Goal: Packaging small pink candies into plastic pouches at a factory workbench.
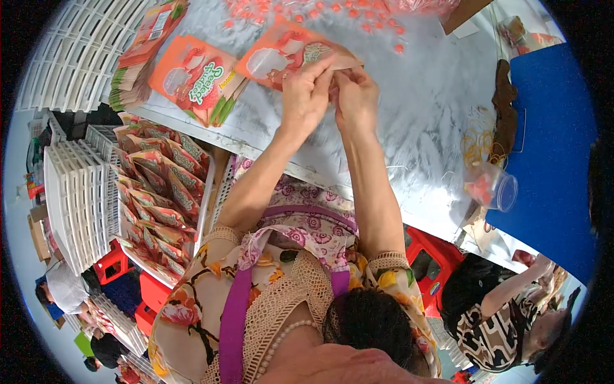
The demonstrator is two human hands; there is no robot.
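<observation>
An orange-red printed pouch [267, 59] lies at an angle over the metal table, its edge pinched between my two hands. My left hand [304, 96] grips the pouch near its right end, thumb and fingers pressed together. Right beside it, my right hand [357, 96] is closed on the same edge, with the fingertips of both hands almost touching. What the fingertips do at the edge is partly hidden. Left of this pouch is a fanned stack of flat pouches [192, 83], and further left another stack [135, 61].
Small pinkish-red pieces [352, 11] are scattered along the table's far side. Filled pouches [163, 185] stand in a white crate at the left. Stacked white crates [77, 205] are beside it. On the right are a clear plastic cup [492, 187], rubber bands [476, 137] and a blue panel [553, 153]. Co-workers sit nearby.
</observation>
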